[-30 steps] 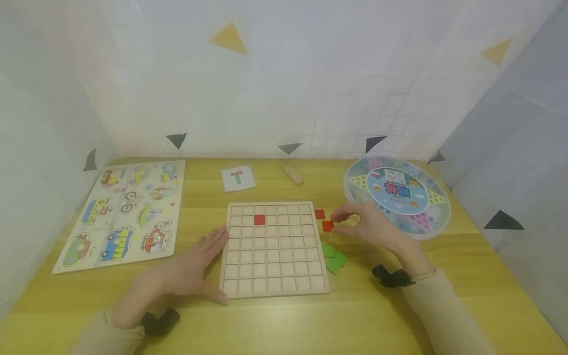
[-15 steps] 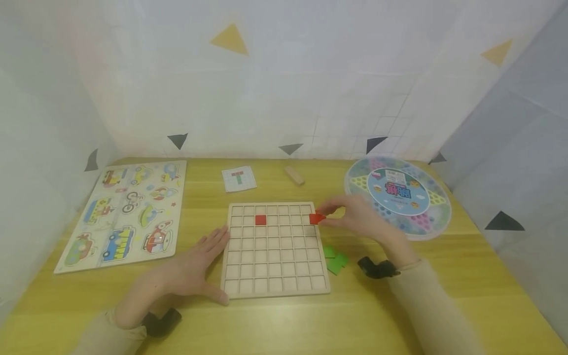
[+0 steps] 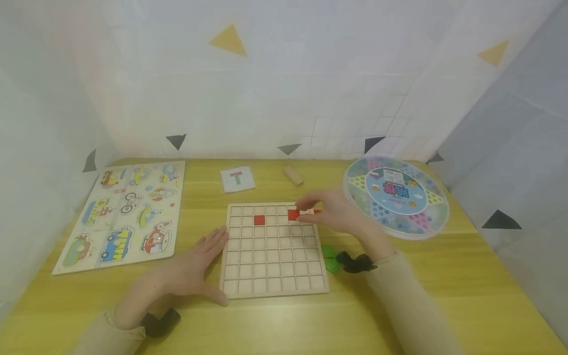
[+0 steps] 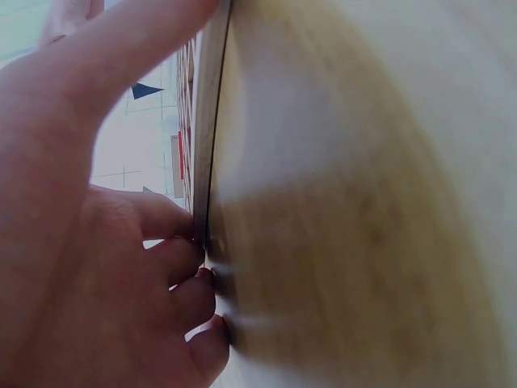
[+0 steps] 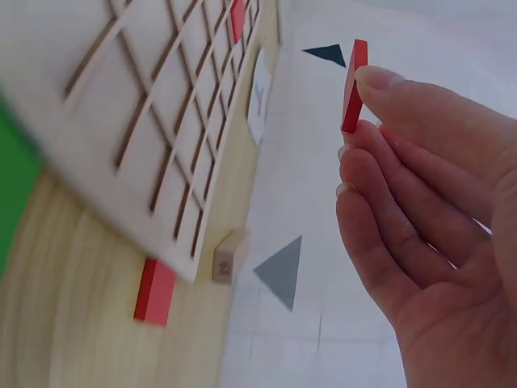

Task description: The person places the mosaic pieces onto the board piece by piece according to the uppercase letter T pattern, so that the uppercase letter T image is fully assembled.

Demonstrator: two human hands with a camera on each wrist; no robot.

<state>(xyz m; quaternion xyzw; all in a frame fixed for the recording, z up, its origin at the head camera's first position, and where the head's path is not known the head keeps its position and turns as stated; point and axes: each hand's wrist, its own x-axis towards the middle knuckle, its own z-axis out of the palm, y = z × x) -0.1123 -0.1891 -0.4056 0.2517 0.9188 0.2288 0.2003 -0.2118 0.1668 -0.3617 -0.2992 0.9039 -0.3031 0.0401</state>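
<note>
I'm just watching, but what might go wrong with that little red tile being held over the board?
The right hand pinches the held red tile with thumb and fingertips, so it might slip and land askew on the grid board.

With many similar cells, it may go beside the wrong one; the card shows red squares adjoining.

The black wrist piece overlaps the green tiles in the head view; a low wrist might nudge them.

Hazy light, soft glare on tabletop
</note>
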